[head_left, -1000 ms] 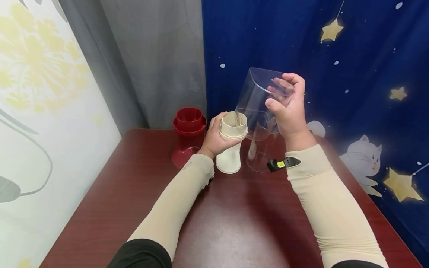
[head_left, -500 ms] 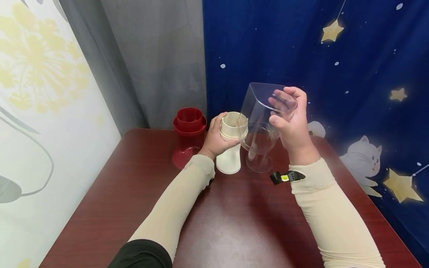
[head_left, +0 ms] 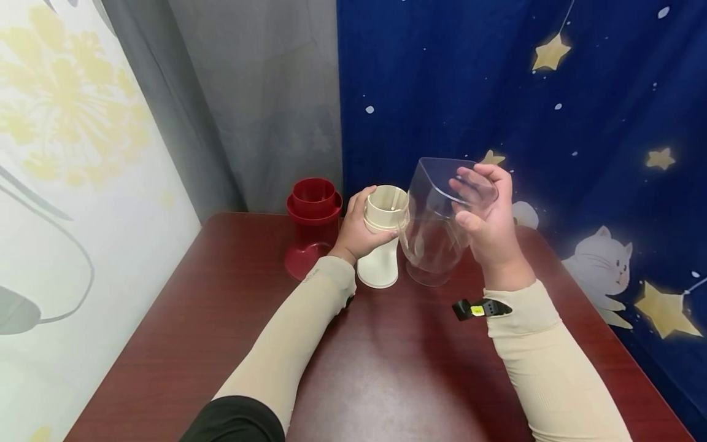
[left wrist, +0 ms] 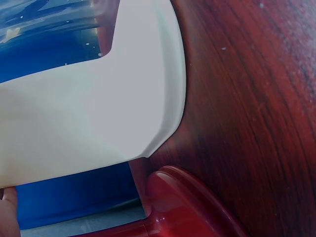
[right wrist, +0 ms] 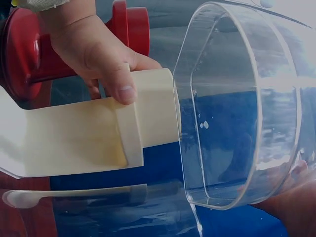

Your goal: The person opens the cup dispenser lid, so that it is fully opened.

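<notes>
Your right hand [head_left: 488, 221] holds the clear cup [head_left: 436, 221] by its top edge, fingers curled over the rim, and the cup hangs tall and nearly straight up with its foot just above the desk [head_left: 386, 362]; it was higher and more tipped a moment ago. The cup sits at 9 o'clock from that hand, just beside the cream holder [head_left: 383, 236]. Your left hand [head_left: 358, 230] wraps around the cream holder, which stands upright on the desk, with the red stand [head_left: 312, 224] at its 9 o'clock.
</notes>
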Tool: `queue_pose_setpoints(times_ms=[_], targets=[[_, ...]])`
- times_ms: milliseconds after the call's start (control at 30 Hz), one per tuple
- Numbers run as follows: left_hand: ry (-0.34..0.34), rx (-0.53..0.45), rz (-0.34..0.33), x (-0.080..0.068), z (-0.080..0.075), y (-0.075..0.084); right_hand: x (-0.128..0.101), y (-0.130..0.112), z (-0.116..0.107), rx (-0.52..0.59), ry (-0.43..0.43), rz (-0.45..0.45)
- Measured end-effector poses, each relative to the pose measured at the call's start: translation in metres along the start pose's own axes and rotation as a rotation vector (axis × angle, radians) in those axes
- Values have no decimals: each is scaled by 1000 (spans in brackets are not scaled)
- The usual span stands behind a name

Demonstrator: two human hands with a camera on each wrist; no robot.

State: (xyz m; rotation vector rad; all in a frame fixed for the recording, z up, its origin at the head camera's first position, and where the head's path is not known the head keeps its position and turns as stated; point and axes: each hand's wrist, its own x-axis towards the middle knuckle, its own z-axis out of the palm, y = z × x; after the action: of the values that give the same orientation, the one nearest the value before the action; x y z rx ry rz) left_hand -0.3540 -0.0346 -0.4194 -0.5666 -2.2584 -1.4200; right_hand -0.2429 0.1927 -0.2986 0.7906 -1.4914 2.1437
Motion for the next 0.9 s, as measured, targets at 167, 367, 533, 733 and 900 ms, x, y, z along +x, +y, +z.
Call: queue_pose_setpoints(times_ms=[167,367,533,733,900], targets=[[-3,-2,4,-2,1,1,-10,1,-6,40,-12,12],[3,-4,18,-2,0,0,-15,3,-12,78,-60,7],[1,-12,13,-3,0,0,-21,3,-19,110,-96,14],[-1,-15,14,-3,-1,1,-30,3,-27,157,-117,10],[-5,-18,3,-3,-3,3,-39,6,-39,135,-112,7]])
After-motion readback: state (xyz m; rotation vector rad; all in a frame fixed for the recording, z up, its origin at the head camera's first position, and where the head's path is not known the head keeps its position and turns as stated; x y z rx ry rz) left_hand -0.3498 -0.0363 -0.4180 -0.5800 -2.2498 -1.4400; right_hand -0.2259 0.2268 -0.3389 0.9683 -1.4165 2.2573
